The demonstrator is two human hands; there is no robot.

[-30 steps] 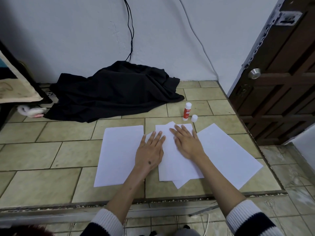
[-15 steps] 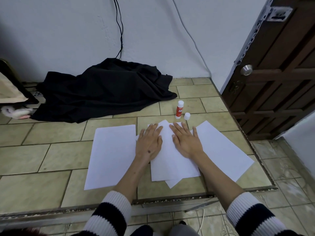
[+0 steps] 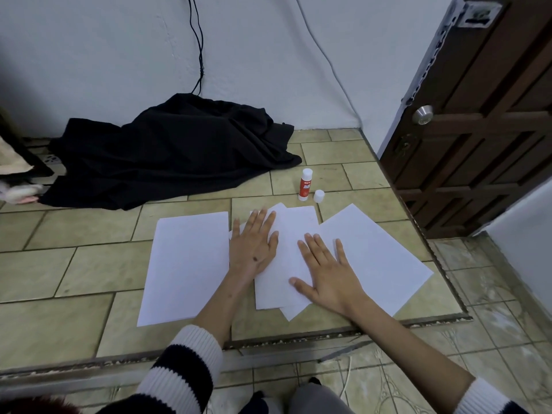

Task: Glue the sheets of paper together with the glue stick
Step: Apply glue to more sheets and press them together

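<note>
Several white paper sheets lie on a raised tiled ledge. The middle sheet (image 3: 294,234) rests on another sheet whose corners stick out beneath it. My left hand (image 3: 254,246) lies flat on its left edge, fingers spread. My right hand (image 3: 327,273) presses flat on its lower right part, fingers apart. A separate sheet (image 3: 186,264) lies to the left, and a slanted sheet (image 3: 379,255) to the right. The red and white glue stick (image 3: 305,185) stands upright beyond the sheets, uncapped, with its white cap (image 3: 319,196) beside it.
A crumpled black cloth (image 3: 170,153) lies at the back of the ledge against the white wall, with cables hanging above it. A brown wooden door (image 3: 478,130) stands at the right. The ledge's front edge (image 3: 298,339) drops to a lower tiled floor.
My right hand has slid down the middle sheet toward me, from near its top to its lower part. My left hand stays flat near the sheet's upper left.
</note>
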